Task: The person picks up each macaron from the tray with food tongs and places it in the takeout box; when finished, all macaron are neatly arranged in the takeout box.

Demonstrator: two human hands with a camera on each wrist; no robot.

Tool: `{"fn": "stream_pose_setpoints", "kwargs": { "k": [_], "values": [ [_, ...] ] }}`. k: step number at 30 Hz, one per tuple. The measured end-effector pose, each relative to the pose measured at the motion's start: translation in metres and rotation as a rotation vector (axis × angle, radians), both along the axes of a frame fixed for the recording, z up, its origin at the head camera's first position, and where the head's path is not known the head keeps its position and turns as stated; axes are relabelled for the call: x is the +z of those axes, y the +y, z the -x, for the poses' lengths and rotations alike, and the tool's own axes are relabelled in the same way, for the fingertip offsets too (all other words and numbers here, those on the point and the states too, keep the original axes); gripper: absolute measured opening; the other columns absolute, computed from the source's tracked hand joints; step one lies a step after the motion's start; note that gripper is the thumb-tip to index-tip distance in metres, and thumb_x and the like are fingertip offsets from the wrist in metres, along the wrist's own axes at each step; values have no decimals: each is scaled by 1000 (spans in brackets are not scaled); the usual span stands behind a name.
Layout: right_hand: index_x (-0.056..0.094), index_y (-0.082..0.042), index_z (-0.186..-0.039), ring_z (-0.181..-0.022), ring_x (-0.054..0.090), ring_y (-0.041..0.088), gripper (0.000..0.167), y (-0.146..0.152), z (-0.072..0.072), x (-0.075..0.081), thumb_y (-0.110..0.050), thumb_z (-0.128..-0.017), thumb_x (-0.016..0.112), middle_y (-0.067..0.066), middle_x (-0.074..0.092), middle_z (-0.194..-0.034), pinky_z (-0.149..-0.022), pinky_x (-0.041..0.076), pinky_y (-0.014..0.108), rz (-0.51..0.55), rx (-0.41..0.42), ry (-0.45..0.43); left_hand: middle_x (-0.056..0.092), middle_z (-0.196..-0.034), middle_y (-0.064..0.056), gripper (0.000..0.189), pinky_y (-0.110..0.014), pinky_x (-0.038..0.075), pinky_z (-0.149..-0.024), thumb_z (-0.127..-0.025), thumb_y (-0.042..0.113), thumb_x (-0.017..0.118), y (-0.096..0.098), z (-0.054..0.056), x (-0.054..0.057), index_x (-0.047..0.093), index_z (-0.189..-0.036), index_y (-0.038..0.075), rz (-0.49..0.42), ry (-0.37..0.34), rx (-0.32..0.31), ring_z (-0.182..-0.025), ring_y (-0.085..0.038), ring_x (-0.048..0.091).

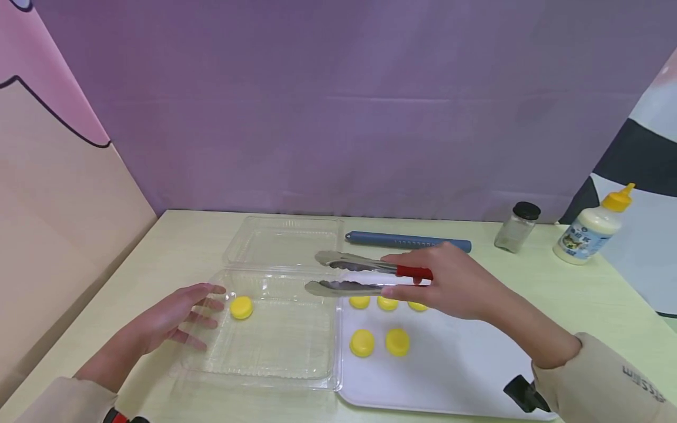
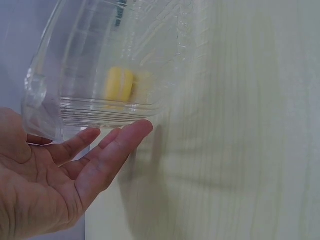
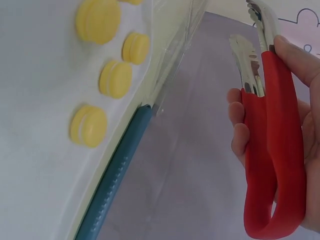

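Observation:
My right hand (image 1: 449, 282) grips red-handled metal tongs (image 3: 275, 150), whose two scalloped arms stand apart with nothing between them. They hang over the seam between a clear plastic box (image 1: 285, 346) and a white tray (image 1: 449, 376). One yellow macaron (image 1: 241, 307) sits inside the box near its left wall. Beside that wall is my left hand (image 1: 177, 320), fingers extended, fingertips right at the box's side. On the tray lie several more yellow macarons (image 1: 362, 342) in two rows, the back row partly covered by the tongs and right hand in the head view.
The box's hinged lid (image 1: 291, 241) lies folded back behind it. A blue stick-shaped object (image 1: 407, 240) lies behind the tray. At the back right stand a black-capped jar (image 1: 517, 228) and a yellow-topped bottle (image 1: 592, 226). A purple cloth (image 1: 338, 117) rises along the table's back edge.

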State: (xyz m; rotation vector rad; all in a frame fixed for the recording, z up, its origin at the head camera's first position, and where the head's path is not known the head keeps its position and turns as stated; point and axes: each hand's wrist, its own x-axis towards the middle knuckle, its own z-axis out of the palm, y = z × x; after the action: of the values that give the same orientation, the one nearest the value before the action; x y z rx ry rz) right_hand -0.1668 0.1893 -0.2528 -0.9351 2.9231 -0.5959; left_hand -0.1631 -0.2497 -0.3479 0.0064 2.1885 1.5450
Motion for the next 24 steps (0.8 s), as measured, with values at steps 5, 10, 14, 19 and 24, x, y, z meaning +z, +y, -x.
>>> {"fn": "stream_pose_setpoints", "kwargs": {
  "k": [5,10,14,19,24],
  "values": [
    [70,-10,-130,-78,61,3,58,19,-10,-4,-52,-90,74,-12,73,-97,-62,52,25,43,7,39,43,-145,-31,55,-50,61,-77,-112,34,30,-1,-1,-1,34,-152,-3,-6,0,0,-118,-37,59],
    [70,-12,-131,-69,52,2,55,37,-19,-7,-46,-88,78,-19,68,-87,-56,47,22,55,-32,51,43,-145,-31,55,-51,61,-77,-112,34,30,-2,0,-2,34,-152,-3,-8,-1,2,-118,-37,59],
    [70,-14,-131,-64,47,2,53,52,-25,-12,-43,-87,80,-22,62,-80,-54,43,21,56,-63,59,43,-145,-31,55,-51,61,-76,-112,35,30,-3,0,-3,33,-152,-3,-5,-2,2,-118,-37,59],
    [72,-16,-129,-61,44,1,50,69,-33,-20,-42,-86,81,-23,59,-77,-52,40,20,52,-96,72,43,-145,-31,55,-51,61,-76,-112,35,30,-3,0,-3,33,-152,-3,-4,2,-2,-118,-37,59],
    [74,-14,-125,-61,44,0,49,83,-37,-29,-39,-84,84,-22,62,-80,-51,40,20,63,-111,90,44,-144,-31,55,-50,61,-76,-112,35,30,-3,0,-2,34,-152,-3,-2,6,-5,-117,-36,59]
  ]
}}
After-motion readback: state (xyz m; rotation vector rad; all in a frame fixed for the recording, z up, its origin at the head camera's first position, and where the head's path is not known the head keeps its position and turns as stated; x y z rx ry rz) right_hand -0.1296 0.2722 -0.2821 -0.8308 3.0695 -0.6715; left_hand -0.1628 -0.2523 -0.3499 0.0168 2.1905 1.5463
